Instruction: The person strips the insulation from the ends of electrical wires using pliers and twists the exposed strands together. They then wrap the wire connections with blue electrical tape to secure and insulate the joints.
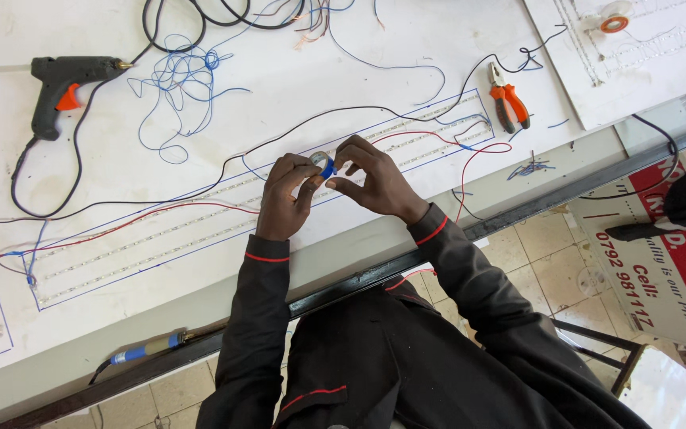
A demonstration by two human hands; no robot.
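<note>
Both my hands meet over the white table [375, 48], just above a long panel with rows of LED strips [200, 214] outlined in blue. My left hand [286, 199] grips a small roll of blue tape [323, 164] between thumb and fingers. My right hand [375, 179] pinches at the roll's right edge with its fingertips, where the blue tape end shows. Red and black wires [470, 163] run along the panel under and beside my hands. My dark sleeves have red piping at the cuffs.
A black and orange glue gun [61, 87] lies at the far left with its cord. Orange-handled pliers [508, 102] lie at the right. Tangled blue wire [180, 79] sits at the back. A soldering iron [148, 348] rests on the front ledge. A second white panel [637, 56] lies top right.
</note>
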